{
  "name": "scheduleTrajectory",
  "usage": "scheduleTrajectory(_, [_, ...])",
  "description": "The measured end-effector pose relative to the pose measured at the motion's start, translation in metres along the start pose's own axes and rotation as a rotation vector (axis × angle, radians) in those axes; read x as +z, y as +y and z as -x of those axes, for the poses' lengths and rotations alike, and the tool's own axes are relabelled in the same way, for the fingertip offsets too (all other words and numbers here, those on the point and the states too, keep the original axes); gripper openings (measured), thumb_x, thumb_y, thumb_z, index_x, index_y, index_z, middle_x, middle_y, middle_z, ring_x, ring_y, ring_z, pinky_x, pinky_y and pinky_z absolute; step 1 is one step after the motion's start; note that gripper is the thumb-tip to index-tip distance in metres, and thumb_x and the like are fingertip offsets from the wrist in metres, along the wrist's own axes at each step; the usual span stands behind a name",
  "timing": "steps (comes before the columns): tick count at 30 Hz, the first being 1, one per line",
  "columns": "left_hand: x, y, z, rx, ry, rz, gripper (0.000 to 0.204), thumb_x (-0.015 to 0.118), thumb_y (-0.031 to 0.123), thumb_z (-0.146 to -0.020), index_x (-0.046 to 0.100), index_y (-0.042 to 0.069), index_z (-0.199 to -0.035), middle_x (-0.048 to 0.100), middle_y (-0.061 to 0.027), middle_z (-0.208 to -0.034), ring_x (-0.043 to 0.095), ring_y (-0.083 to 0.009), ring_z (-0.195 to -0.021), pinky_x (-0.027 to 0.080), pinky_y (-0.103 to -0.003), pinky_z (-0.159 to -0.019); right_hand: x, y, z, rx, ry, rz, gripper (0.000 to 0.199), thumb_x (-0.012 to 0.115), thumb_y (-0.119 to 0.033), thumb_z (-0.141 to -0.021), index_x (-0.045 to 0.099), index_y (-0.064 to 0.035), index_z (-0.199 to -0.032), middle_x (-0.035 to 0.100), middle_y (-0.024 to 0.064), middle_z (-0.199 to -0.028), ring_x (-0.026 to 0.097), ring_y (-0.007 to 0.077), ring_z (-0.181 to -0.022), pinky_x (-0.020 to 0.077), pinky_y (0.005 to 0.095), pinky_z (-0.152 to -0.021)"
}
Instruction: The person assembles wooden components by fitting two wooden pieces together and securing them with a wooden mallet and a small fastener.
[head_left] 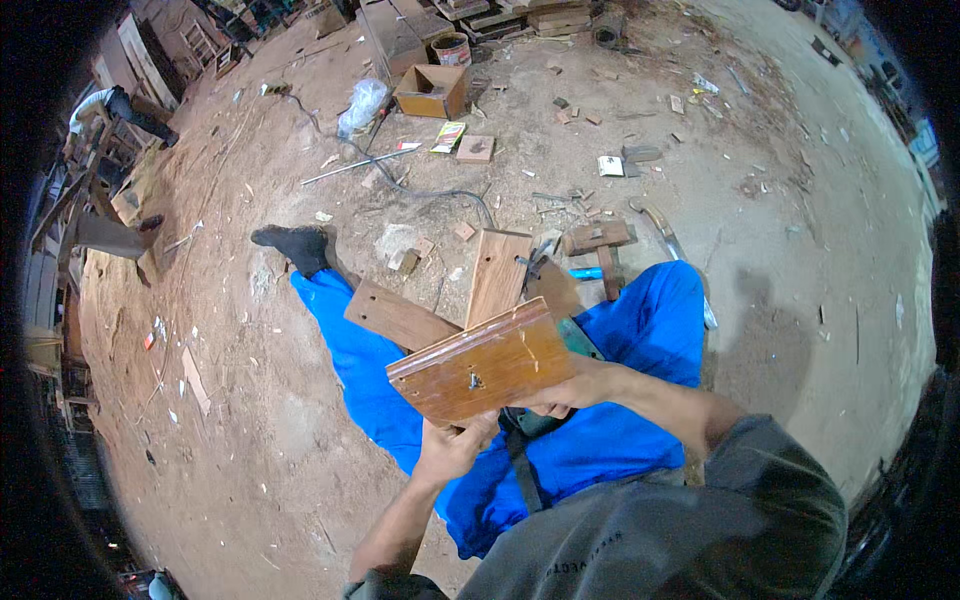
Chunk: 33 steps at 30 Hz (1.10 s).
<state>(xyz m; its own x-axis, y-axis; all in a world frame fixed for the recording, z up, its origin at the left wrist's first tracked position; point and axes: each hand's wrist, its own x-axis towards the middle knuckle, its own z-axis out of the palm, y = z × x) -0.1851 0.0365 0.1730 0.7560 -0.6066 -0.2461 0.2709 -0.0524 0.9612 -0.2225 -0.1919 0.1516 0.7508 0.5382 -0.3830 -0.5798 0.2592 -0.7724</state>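
I sit on the ground in blue trousers with a varnished wooden panel (500, 355) above my lap. The panel has a moulded far edge and a small metal piece, perhaps a screw, standing out of its face. My left hand (455, 447) grips the near edge, thumb against the wood. My right hand (580, 388) is closed on the panel's right end, its fingers partly hidden beneath. Beyond the panel, two brown boards extend outward: one (400, 316) toward my left leg, the other (499, 265) straight ahead with holes in it. Whether they join the panel is hidden.
Past my right knee lie a wooden mallet (607, 240) and a tool with a curved wooden handle (652, 215). A grey cable (400, 185) crosses the ground near a wooden box (430, 90) and a plastic bag (363, 105). Another person (130, 108) bends over at far left.
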Motion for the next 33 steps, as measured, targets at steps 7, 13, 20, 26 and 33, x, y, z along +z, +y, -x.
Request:
scheduleTrajectory(7, [-0.005, -0.012, -0.005, 0.019, -0.027, 0.009, 0.014, 0.063, 0.01, -0.099, 0.057, 0.005, -0.087, 0.058, -0.0035, -0.066, 0.049, -0.01, -0.051, 0.036, -0.027, -0.043, -0.006, 0.006, -0.005, -0.002, -0.009, -0.029, 0.017, 0.072, -0.027, -0.097, 0.061, -0.0144, -0.093, 0.042, -0.0088, -0.066, 0.033, 0.0032, -0.054, 0.0255, 0.0232, -0.044])
scheduleTrajectory(13, [-0.001, -0.011, -0.006, 0.026, -0.007, 0.004, 0.014, 0.063, 0.013, -0.1, 0.057, 0.005, -0.089, 0.057, -0.0033, -0.067, 0.049, -0.0098, -0.052, 0.036, -0.027, -0.042, -0.006, 0.008, -0.007, -0.038, -0.009, -0.005, 0.02, 0.07, -0.03, -0.098, 0.061, -0.0145, -0.09, 0.041, -0.0087, -0.064, 0.032, 0.0038, -0.053, 0.0252, 0.0241, -0.044])
scheduleTrajectory(20, [-0.012, -0.002, -0.012, -0.029, -0.059, 0.008, 0.017, 0.064, 0.018, -0.1, 0.058, 0.005, -0.091, 0.057, -0.0035, -0.068, 0.05, -0.0106, -0.053, 0.038, -0.027, -0.043, -0.006, -0.001, -0.007, -0.018, -0.039, -0.043, 0.024, 0.068, -0.031, -0.1, 0.058, -0.0144, -0.085, 0.04, -0.0079, -0.063, 0.03, 0.0044, -0.051, 0.0241, 0.0244, -0.044])
scheduleTrajectory(26, [-0.036, 0.01, 0.011, -0.18, -0.343, -0.036, 0.017, 0.064, 0.02, -0.102, 0.059, 0.004, -0.106, 0.058, -0.0009, -0.077, 0.053, -0.0092, -0.067, 0.046, -0.027, -0.055, -0.009, -0.012, 0.007, 0.047, -0.211, 0.226, 0.029, 0.065, -0.034, -0.1, 0.054, -0.0133, -0.083, 0.041, -0.0061, -0.064, 0.036, 0.0062, -0.053, 0.0305, 0.0247, -0.045])
scheduleTrajectory(33, [-0.032, 0.04, 0.025, -0.214, -0.411, -0.176, 0.018, 0.067, 0.018, -0.1, 0.062, 0.002, -0.107, 0.061, -0.0013, -0.08, 0.056, -0.0106, -0.069, 0.049, -0.029, -0.057, -0.029, 0.007, 0.024, 0.122, -0.304, 0.422, 0.011, 0.065, -0.018, -0.093, 0.058, -0.0091, -0.094, 0.056, -0.0006, -0.08, 0.056, 0.0121, -0.069, 0.0479, 0.0288, -0.058])
